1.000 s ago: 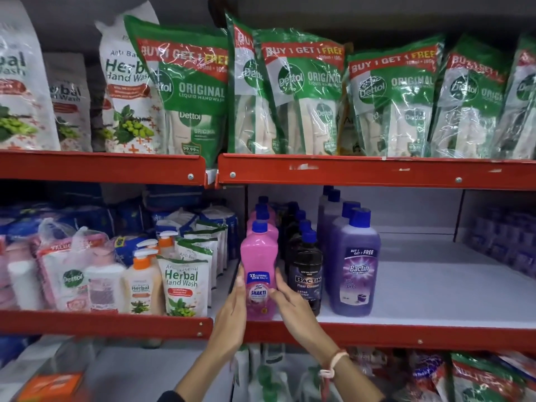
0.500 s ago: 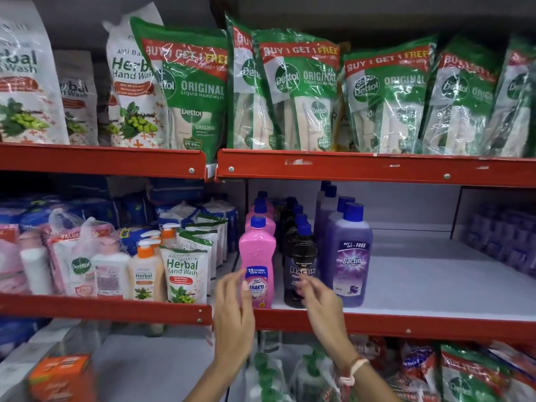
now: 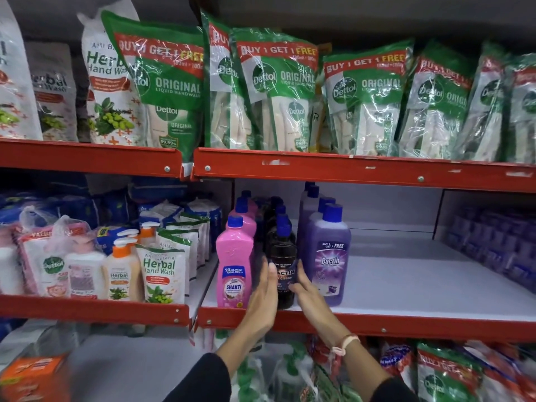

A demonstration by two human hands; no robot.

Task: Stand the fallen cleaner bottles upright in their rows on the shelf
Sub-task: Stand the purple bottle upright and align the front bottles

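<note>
Three rows of upright cleaner bottles with blue caps stand on the white middle shelf [image 3: 406, 285]. The front pink bottle [image 3: 234, 262] is leftmost, the front black bottle [image 3: 282, 256] is in the middle, and the front purple bottle [image 3: 329, 256] stands on the right. My left hand [image 3: 265, 294] presses flat against the black bottle's left side. My right hand [image 3: 307, 291] presses against its right side. Both hands clasp that bottle near its base at the shelf's front edge. No fallen bottle shows.
Herbal hand wash pouches [image 3: 162, 274] and pump bottles [image 3: 121, 271] fill the left bay. Green refill packs [image 3: 275, 88] line the top shelf. Red shelf lips [image 3: 348, 323] run across. Purple packs [image 3: 499, 245] sit at far right. An orange box [image 3: 34, 375] lies below left.
Both hands left the pink bottle and moved right; they now clasp the front black bottle from either side. The view shifted closer.
</note>
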